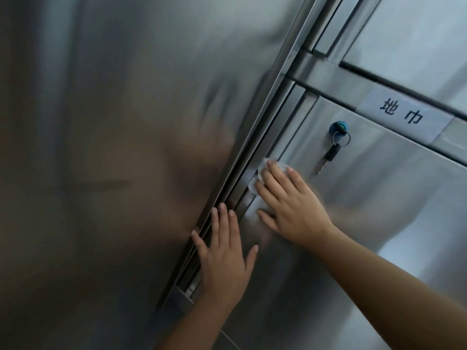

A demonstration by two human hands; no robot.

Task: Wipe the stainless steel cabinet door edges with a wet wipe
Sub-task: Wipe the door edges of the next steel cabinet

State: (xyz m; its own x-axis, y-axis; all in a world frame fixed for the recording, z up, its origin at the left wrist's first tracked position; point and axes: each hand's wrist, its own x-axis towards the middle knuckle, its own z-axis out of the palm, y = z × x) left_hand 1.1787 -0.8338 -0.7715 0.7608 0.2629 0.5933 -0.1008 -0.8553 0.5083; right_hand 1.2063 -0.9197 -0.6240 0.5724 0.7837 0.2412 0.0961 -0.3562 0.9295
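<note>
Right hand (pixel 290 205), fingers straight, presses the wet wipe (pixel 262 168) flat on the door edge (pixel 294 130) of the cabinet door (pixel 379 198), centre-right of frame. The edge's long axis runs diagonally from lower centre to upper right. Left hand (pixel 225 261) lies flat, fingers extended, lower centre, holding nothing.

Large side panel (pixel 113 147) stands at left, and the cabinet door (pixel 366 198) at right. The upright frame strip (pixel 275 97) runs between them. The label (pixel 404 114) sits on the rail above the door. The lock (pixel 338 127) is high on the door, with the key (pixel 328 157) hanging below it. The wet wipe (pixel 262 165) lies at the door's left edge, under the right grip (pixel 290 205). The left grip (pixel 225 258) lies flat lower down, across the same edge.
</note>
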